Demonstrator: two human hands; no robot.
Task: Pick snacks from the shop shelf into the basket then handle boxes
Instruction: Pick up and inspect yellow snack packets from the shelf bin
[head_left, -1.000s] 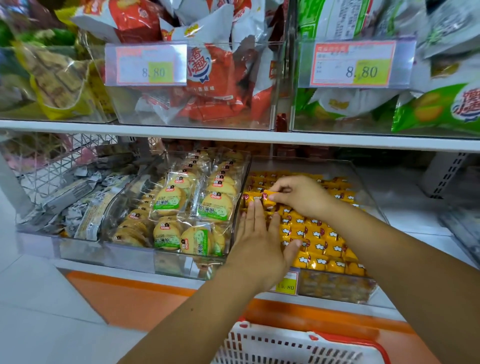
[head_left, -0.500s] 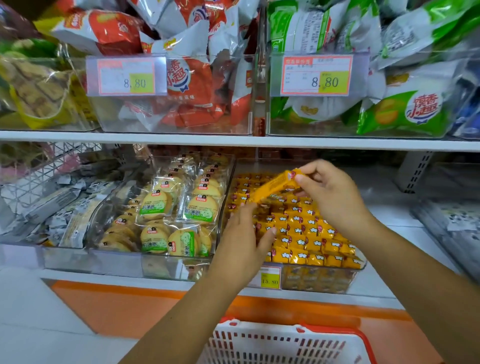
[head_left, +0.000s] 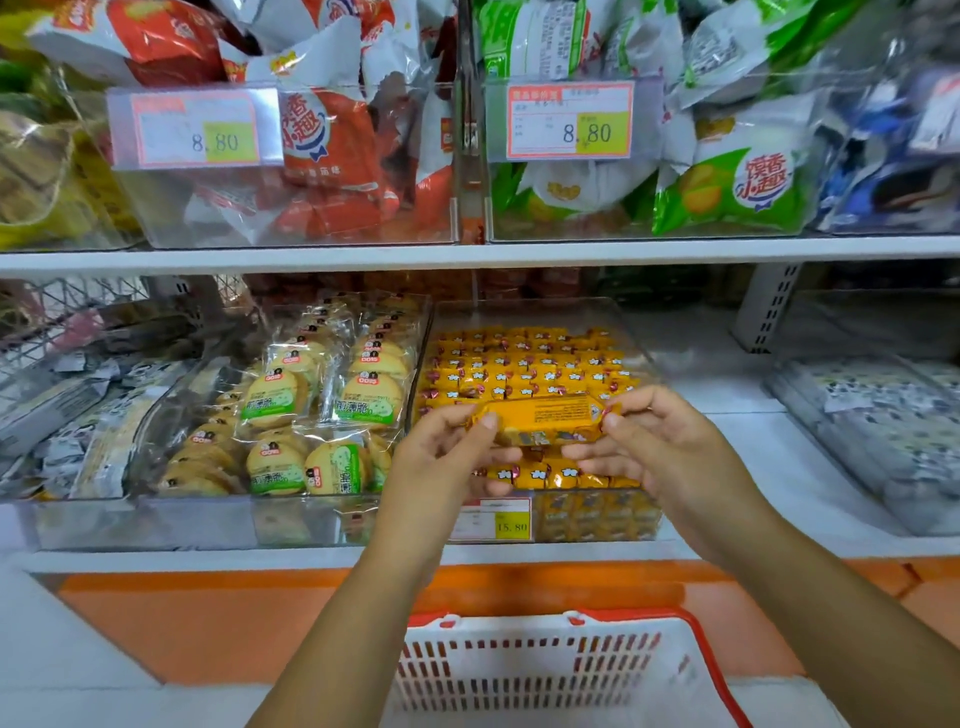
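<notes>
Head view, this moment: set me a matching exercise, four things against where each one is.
Things:
1 snack bar
2 basket
3 green bags
4 round biscuits

Places:
A on the upper shelf
B pinched at its ends by the left hand and right hand
C below the shelves, at the bottom of the view
D on the lower shelf, left of the yellow packs

Pairs: 1-B, 2-C, 3-A, 4-D

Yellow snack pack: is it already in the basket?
No, the left hand and right hand hold the yellow snack pack by its ends, above the basket.
</notes>
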